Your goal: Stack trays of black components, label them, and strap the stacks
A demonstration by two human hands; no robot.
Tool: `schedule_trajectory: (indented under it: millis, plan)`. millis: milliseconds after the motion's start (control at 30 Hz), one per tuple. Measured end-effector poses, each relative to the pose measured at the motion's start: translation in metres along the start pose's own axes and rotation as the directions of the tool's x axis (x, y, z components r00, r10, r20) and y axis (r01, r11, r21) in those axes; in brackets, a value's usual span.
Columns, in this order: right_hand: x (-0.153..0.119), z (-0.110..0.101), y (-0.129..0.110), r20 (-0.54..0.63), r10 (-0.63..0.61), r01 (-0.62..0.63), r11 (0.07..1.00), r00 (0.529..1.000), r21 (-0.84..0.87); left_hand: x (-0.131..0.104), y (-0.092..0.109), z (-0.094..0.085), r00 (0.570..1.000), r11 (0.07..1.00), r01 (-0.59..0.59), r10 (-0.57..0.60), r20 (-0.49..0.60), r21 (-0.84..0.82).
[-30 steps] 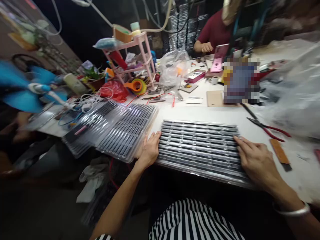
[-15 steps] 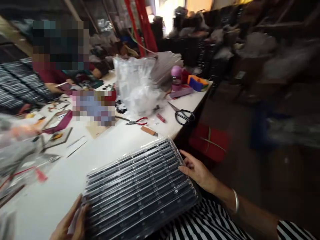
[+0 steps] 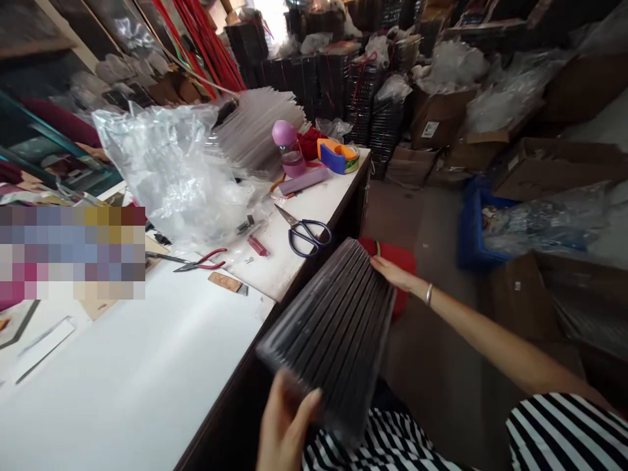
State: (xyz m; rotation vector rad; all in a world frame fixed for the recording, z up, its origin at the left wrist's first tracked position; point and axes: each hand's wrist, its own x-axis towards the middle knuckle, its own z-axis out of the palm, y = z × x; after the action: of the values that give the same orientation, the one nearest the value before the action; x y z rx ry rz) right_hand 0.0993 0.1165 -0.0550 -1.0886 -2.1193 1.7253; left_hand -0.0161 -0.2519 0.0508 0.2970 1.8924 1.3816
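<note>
A black ridged plastic tray, covered in a clear film, is held tilted off the table's edge, above my lap. My left hand grips its near left end, thumb on top. At the far right corner my right hand has hold of the rim, with a bangle on that wrist. The tray is slightly blurred, and its slots look dark; I cannot make out what lies in them. Below the far end, a red stool-like thing is partly hidden by the tray.
On the white table lie scissors, red-handled pliers, a cutter, a tape dispenser and clear plastic bags. To the right stand a blue crate and cardboard boxes. Black stacks fill the back.
The tray has moved from over the table's front edge to the right, turning and tilting, with both hands still on it. My view has swung right too.
</note>
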Motion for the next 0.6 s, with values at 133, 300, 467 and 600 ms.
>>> schedule_trajectory:
  millis: [133,300,467,600]
  plan:
    - [0.078,-0.077,0.032,-0.076,0.120,-0.138,0.944,0.990,-0.301,0.080,-0.040,0.119,0.916,0.876,0.383,-0.319,0.243,-0.295]
    - [0.149,-0.107,0.072,-0.149,0.208,-0.256,0.814,0.967,-0.522,0.156,-0.089,0.193,0.838,0.761,0.545,-0.495,0.228,-0.351]
    - [0.179,-0.122,0.109,-0.083,0.238,-0.242,0.791,0.968,-0.561,0.189,-0.113,0.208,0.821,0.755,0.570,-0.532,0.205,-0.324]
    - [0.199,-0.133,0.114,-0.007,0.243,-0.211,0.828,0.970,-0.520,0.196,-0.127,0.203,0.853,0.800,0.523,-0.496,0.166,-0.296]
